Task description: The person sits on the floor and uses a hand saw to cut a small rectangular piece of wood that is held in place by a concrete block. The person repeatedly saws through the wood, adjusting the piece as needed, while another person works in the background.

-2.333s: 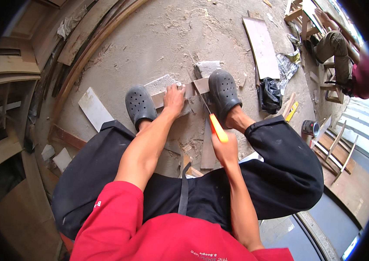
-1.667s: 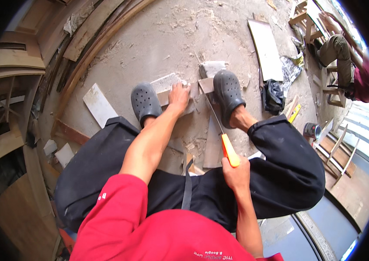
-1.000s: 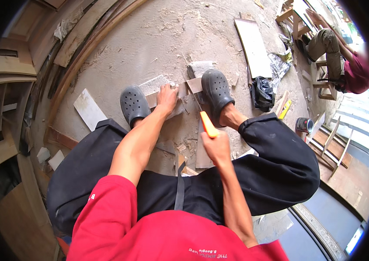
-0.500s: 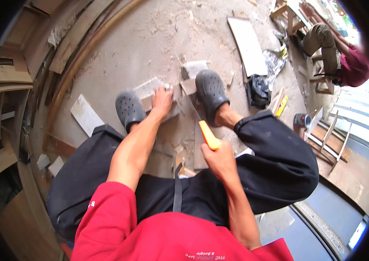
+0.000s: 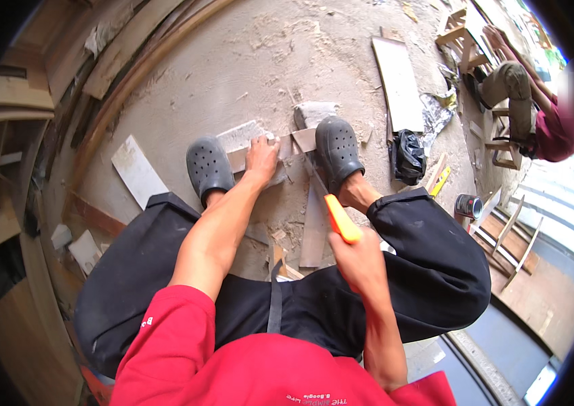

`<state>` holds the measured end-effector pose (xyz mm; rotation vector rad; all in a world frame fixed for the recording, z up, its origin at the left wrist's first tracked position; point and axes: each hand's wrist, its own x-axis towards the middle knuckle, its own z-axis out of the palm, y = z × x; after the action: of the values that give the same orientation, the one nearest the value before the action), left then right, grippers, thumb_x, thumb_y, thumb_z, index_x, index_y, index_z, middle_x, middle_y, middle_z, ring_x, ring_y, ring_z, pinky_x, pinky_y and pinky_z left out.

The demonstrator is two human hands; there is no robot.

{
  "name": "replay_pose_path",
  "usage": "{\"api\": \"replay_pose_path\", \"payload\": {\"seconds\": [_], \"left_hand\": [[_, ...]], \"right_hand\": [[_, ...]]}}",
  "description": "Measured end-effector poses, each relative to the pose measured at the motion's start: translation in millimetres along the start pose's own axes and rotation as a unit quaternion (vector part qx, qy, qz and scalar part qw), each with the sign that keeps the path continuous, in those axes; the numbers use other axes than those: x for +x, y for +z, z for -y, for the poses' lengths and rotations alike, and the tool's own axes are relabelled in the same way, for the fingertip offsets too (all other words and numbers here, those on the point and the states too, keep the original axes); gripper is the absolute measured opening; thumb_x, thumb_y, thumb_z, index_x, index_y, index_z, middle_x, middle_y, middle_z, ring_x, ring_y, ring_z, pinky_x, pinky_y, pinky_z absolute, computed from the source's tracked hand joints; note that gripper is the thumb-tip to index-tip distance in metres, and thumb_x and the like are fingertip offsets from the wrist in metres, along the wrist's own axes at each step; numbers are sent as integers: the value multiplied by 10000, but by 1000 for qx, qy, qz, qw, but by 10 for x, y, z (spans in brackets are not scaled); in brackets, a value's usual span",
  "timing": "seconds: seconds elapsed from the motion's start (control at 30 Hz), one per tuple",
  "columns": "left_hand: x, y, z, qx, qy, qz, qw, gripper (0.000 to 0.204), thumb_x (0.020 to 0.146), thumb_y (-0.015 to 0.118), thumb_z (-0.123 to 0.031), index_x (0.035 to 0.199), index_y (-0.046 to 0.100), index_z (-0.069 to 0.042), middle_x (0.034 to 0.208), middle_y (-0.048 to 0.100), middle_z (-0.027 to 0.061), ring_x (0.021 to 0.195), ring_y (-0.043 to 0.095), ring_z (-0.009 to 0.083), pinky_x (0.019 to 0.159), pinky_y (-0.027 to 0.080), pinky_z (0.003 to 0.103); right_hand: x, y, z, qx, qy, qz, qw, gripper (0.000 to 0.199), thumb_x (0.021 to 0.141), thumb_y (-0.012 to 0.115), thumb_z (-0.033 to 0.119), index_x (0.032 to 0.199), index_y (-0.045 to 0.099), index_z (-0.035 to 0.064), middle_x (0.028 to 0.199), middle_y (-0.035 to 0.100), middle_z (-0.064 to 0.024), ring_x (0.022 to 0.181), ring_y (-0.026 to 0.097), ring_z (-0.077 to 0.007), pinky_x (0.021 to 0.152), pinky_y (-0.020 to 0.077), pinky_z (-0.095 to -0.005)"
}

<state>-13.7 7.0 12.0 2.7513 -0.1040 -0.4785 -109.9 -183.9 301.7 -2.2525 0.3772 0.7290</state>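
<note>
- Underfoot, a dusty floor (image 5: 192, 88), strewn with shavings; boards (image 5: 125, 61) line the left, another person (image 5: 517, 95) sits at right.
- Right hand (image 5: 361, 260) grips an orange-handled saw (image 5: 343, 220), blade at the wooden strip (image 5: 306, 140) between grey clogs (image 5: 209, 164).
- Left hand (image 5: 262, 157) covers the strip (how tightly, I cannot tell).
- Since a second ago, the saw has drawn back.

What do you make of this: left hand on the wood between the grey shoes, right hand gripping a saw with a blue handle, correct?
Not quite: the saw's handle is orange, as the head view shows. The left hand on the wood and the right hand's grip are right.
</note>
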Motion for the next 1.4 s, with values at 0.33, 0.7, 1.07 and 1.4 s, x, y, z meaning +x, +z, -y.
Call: {"api": "replay_pose_path", "payload": {"seconds": [0.33, 0.7, 1.07, 1.4], "left_hand": [[-9, 43, -65, 21, 17, 2, 1000, 522, 823, 720, -227, 1317, 567, -154, 1238, 511, 174, 1130, 508, 382, 913, 505, 467], [-11, 14, -110, 24, 21, -24, 999, 412, 879, 624, -162, 1288, 582, -121, 1180, 549, 180, 1116, 531, 365, 926, 480, 449], [0, 17, 5, 35, 58, -47, 997, 447, 853, 688, -231, 1279, 599, -130, 1226, 530, 210, 1116, 505, 403, 906, 489, 468], [2, -92, 16, 51, 66, -8, 996, 481, 854, 696, -253, 1304, 584, -127, 1220, 537, 208, 1127, 511, 400, 914, 490, 465]], "right_hand": [[529, 466, -297, 61, 23, -41, 997, 286, 801, 612, 211, 766, 625, -72, 665, 607, -273, 672, 635, -447, 601, 483, -474], [658, 596, -456, 98, 4, -41, 994, 282, 799, 599, 208, 737, 624, -66, 685, 612, -271, 682, 644, -425, 641, 492, -479], [170, 573, -711, 104, -55, -65, 991, 242, 800, 613, 193, 724, 632, -36, 681, 607, -260, 647, 624, -430, 606, 497, -469], [-107, 627, -757, 86, -96, -95, 987, 250, 772, 643, 208, 706, 631, -33, 680, 612, -257, 660, 634, -426, 639, 498, -476]]}}
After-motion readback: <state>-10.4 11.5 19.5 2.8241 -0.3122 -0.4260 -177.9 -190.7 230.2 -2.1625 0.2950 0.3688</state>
